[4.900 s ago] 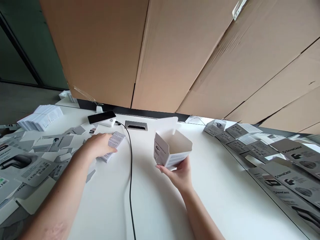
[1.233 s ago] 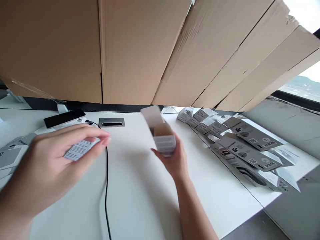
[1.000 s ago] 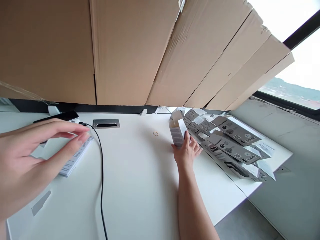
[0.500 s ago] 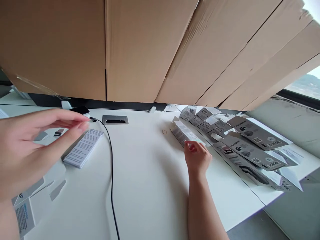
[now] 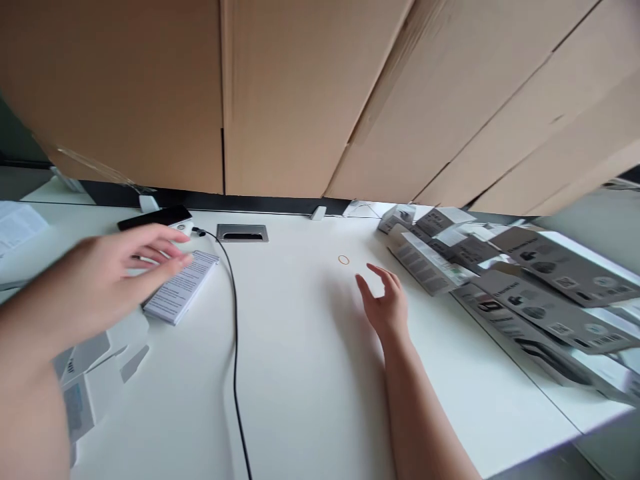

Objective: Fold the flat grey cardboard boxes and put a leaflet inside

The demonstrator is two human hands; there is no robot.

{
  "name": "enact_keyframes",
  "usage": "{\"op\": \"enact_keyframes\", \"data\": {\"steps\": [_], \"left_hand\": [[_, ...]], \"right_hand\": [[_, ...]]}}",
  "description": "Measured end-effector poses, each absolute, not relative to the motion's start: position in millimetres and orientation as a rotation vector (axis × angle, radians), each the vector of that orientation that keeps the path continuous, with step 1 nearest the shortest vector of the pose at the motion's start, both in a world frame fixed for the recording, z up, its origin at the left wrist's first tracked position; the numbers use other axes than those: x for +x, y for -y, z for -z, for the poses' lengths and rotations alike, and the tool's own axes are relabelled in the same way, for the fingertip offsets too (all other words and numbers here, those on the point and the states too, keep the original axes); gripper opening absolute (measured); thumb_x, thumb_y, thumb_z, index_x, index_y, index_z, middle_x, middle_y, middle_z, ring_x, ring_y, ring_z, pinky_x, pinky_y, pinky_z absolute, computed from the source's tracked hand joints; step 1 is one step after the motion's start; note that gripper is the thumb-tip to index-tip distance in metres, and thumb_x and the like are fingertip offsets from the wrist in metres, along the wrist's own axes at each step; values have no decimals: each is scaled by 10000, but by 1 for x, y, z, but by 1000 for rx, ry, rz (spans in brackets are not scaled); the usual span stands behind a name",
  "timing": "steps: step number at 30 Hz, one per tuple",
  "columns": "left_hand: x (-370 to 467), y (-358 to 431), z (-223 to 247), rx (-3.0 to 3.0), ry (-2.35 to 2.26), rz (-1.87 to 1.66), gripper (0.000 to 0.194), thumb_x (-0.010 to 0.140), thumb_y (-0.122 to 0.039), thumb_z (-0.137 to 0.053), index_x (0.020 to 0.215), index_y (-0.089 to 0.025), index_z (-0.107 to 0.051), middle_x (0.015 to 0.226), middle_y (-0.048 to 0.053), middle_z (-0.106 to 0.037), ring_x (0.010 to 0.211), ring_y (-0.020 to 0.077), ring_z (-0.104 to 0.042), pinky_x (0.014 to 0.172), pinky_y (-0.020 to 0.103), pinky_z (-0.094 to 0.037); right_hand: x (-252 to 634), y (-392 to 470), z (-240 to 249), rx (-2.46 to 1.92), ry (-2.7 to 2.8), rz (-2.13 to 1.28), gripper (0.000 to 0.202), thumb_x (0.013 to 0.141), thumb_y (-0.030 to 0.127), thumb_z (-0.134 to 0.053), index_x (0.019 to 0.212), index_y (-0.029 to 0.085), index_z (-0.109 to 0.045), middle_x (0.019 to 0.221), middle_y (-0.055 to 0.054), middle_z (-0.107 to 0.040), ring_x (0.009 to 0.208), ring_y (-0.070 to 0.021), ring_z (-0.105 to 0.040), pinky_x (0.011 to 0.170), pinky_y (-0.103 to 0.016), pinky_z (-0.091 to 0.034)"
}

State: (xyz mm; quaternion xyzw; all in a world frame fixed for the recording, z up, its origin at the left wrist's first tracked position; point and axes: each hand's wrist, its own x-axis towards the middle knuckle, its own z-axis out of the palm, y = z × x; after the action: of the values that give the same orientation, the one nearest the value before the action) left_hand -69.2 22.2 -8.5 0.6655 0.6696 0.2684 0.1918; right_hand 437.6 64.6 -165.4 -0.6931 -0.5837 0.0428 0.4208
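My left hand (image 5: 135, 267) hovers at the left with its fingers apart and nothing held, its fingertips over a stack of printed leaflets (image 5: 183, 287). Behind that hand lies a black phone (image 5: 160, 217). My right hand (image 5: 385, 300) is open and holds nothing, just left of a small grey-and-white box (image 5: 427, 260). A thin orange rubber band (image 5: 343, 260) lies on the white table (image 5: 295, 347), a little beyond the right fingertips. Unfolded white packaging (image 5: 100, 373) is partly covered by my left forearm.
Several printed boxes (image 5: 550, 300) are piled at the right. A black cable (image 5: 236, 333) runs down the table from near a metal outlet (image 5: 243, 233). Large cardboard boxes (image 5: 300, 100) stand along the back edge. A white paper (image 5: 20, 227) lies far left.
My right hand has opened and come away from the small box, which now lies closer to the pile. My left hand has drawn back a little, its fingers still spread. The view has shifted.
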Motion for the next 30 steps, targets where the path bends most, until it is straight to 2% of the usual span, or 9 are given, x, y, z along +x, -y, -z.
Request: {"op": "enact_keyframes", "data": {"steps": [4, 7, 11, 14, 18, 20, 25, 28, 30], "left_hand": [[-64, -37, 25, 1801, -2029, -76, 835, 908, -760, -778, 1625, -352, -652, 1619, 142, -762, 1424, 444, -758, 1075, 559, -661], [-49, -49, 38, 1745, -2101, 20, 952, 798, -612, -895, 1638, -262, -616, 1619, 234, -735, 1468, 519, -721, 1050, 585, -662], [-39, -57, 47, 1712, -2116, 37, 950, 775, -385, -870, 1676, -243, -606, 1629, 228, -750, 1429, 489, -762, 1020, 524, -669], [-48, -48, 36, 1723, -2067, -6, 892, 815, -454, -888, 1665, -318, -652, 1645, 143, -774, 1417, 432, -792, 1016, 463, -678], [-80, -13, -7, 1731, -2150, -187, 860, 970, -832, -699, 1708, -396, -630, 1794, 78, -669, 1556, 414, -721, 1130, 475, -670], [-105, 8, -34, 1724, -2237, -423, 914, 959, -937, -639, 1687, -384, -644, 1712, 77, -736, 1533, 410, -733, 1118, 486, -686], [-205, 51, -61, 1708, -2496, -204, 872, 951, -888, -705, 1642, -356, -713, 1709, 29, -746, 1496, 485, -745, 1272, 719, -591], [-260, 85, -23, 1730, -2571, -122, 909, 1102, -769, -619, 1799, -187, -562, 1924, 154, -501, 1792, 533, -424, 1449, 761, -371], [-275, 114, 17, 1641, -2599, -55, 843, 1123, -665, -612, 1779, -136, -593, 1868, 236, -545, 1767, 597, -408, 1395, 849, -389]], "right_hand": [[388, -43, 141, -1483, 1623, -171, 441, 1105, 612, -747, 1367, 274, -855, 1372, -162, -810, 1083, -321, -868, 889, -519, -780], [356, -27, 132, -1260, 1852, -284, 296, 1159, 454, -751, 1388, 303, -862, 1319, -138, -814, 916, -254, -868, 814, -446, -784], [334, -17, 136, -1076, 2098, -432, 303, 1200, 359, -699, 1471, 337, -833, 1331, -127, -822, 840, -219, -848, 710, -385, -758], [332, -18, 142, -1082, 2089, -470, 316, 1205, 388, -686, 1485, 358, -830, 1340, -132, -812, 813, -214, -828, 638, -362, -733], [335, -21, 146, -1088, 2033, -461, 310, 1204, 447, -686, 1462, 376, -843, 1291, -133, -799, 781, -215, -802, 546, -333, -661], [336, -22, 147, -1081, 2031, -457, 305, 1204, 480, -683, 1433, 381, -858, 1264, -129, -800, 761, -214, -794, 521, -328, -633], [336, -24, 147, -1060, 2066, -524, 348, 1200, 518, -685, 1475, 380, -850, 1244, -131, -802, 742, -214, -778, 486, -324, -639], [336, -24, 149, -1062, 2056, -517, 380, 1202, 540, -674, 1501, 374, -841, 1244, -140, -806, 714, -215, -768, 462, -327, -620], [337, -24, 152, -1071, 2045, -508, 375, 1199, 541, -677, 1489, 375, -847, 1252, -139, -807, 704, -212, -768, 455, -324, -614]]}}
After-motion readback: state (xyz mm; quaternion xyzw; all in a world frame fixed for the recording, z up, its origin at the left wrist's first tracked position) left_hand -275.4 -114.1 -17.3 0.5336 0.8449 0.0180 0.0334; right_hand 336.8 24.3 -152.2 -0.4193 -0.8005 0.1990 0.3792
